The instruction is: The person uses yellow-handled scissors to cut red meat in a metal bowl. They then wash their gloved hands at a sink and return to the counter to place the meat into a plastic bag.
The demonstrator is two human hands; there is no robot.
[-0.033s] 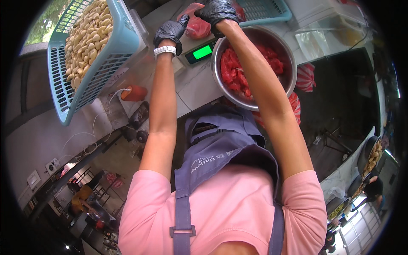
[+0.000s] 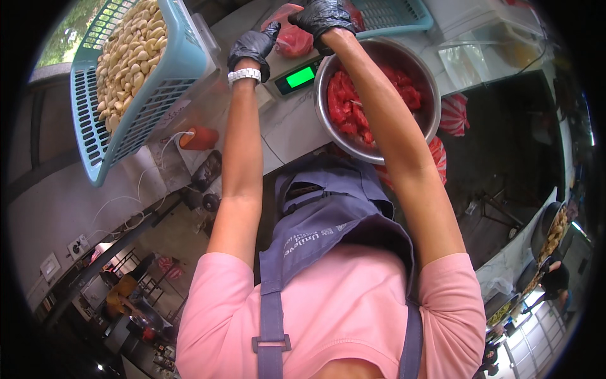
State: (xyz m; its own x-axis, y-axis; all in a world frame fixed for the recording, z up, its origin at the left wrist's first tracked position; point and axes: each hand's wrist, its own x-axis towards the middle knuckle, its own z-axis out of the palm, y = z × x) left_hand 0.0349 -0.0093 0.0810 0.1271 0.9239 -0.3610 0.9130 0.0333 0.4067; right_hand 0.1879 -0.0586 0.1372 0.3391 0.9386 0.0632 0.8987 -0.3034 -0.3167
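Pale marbled worktop [image 2: 284,136] fills the upper middle of a busy room, where at least two other people, one at lower left [image 2: 123,294] and one at far right [image 2: 555,278], are visible. One steel bowl [image 2: 322,117] of red meat strips [image 2: 344,104], too heaped to count, overhangs the worktop's near edge. Left of it is one scale [image 2: 284,85] with one lit green display. Just beyond that display is one clear bag [image 2: 293,43] of red meat, between the two black-gloved hands; whether it rests on the scale is hidden. The right hand [image 2: 322,22] pinches the bag's upper part. The left hand [image 2: 252,49] has curled fingers and its thumb against the bag's side; I cannot tell whether it grips any plastic. Two blue baskets are in view: one [image 2: 142,101] full of peeled garlic cloves [image 2: 131,60] at the worktop's left end, one [image 2: 394,28] farther back, right of the hands.
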